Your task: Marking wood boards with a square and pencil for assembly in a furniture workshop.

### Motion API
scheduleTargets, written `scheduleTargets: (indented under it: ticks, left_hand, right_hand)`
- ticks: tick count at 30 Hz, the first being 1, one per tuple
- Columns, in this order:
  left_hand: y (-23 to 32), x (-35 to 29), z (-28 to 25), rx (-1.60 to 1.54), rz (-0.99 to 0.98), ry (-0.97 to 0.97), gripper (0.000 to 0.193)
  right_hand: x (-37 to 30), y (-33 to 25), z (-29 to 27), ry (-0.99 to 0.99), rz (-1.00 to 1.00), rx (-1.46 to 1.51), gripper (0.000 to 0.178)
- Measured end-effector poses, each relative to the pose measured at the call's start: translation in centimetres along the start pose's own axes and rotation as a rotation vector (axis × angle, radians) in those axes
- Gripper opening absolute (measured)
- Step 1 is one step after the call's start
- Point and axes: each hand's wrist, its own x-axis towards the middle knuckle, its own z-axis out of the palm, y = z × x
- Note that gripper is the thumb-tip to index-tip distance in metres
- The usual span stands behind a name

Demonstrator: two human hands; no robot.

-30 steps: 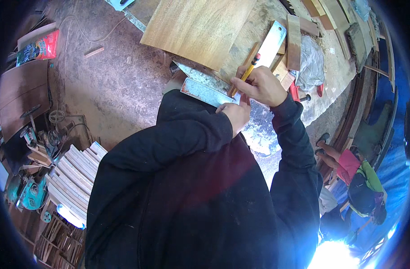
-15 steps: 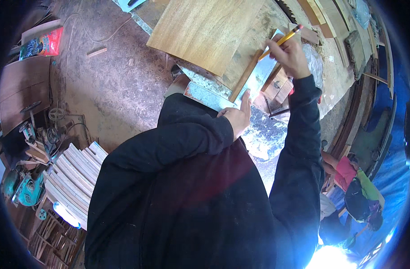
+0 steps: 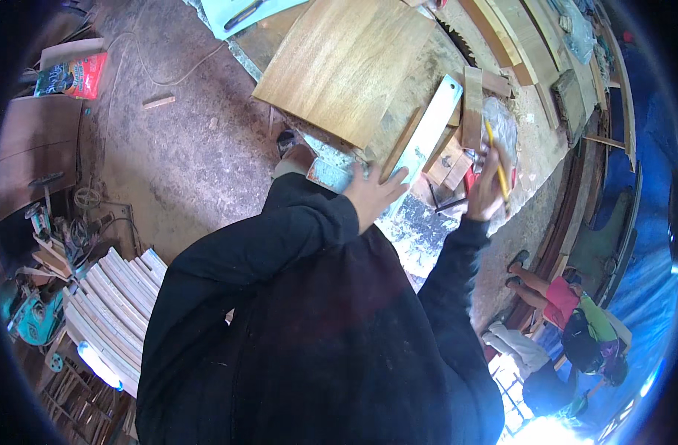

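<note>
My left hand [image 3: 374, 196], fingers spread, lies at the near end of a long flat metal straightedge [image 3: 432, 122] with a hole at its far end. A narrow brown wood strip [image 3: 402, 142] runs along the left side of the straightedge. Beside my left hand is a pale, worn flat piece [image 3: 328, 175] with a reddish edge. Off to the right, my right hand [image 3: 487, 189] holds a yellow pencil [image 3: 501, 172] and is somewhat blurred. A broad wooden panel [image 3: 342, 70] lies beyond my left hand.
Wood offcuts [image 3: 471, 107] and a clear plastic bag [image 3: 500, 122] lie right of the straightedge. A toothed saw blade [image 3: 457, 41] is farther back. Stacked pale boards [image 3: 113, 304] stand at lower left, near a teal power tool [image 3: 38, 319]. Another person [image 3: 569, 304] is at right.
My right hand has moved down and right, away from the straightedge, with the pencil. My left hand has shifted left and its fingers have spread. The straightedge's far end shows more fully.
</note>
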Motion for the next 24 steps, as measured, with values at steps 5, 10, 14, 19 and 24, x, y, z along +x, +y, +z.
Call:
scheduleTargets:
  ticks: [5,10,14,19,24]
  left_hand:
    - [-1.5,-0.9,1.5,-0.345,0.042,0.034,0.062]
    - [-2.2,-1.3,1.1,-0.227,0.158,0.041,0.06]
    - [-3.3,-0.8,-1.1,-0.55,0.307,0.248,0.076]
    - [-5.2,-1.1,-7.8,-0.652,0.346,0.483,0.07]
    - [-10.2,-1.3,-9.5,-0.458,0.223,0.465,0.063]
  right_hand:
    - [-7.5,-0.1,0.0,0.195,0.223,0.046,0.031]
    - [-13.0,1.3,-0.3,0.227,0.351,0.03,0.03]
    - [-14.6,1.8,-0.2,0.237,0.144,-0.163,0.033]
    - [-16.3,2.7,1.0,0.3,0.184,-0.219,0.044]
    - [-16.1,2.6,0.7,0.333,0.295,-0.161,0.051]
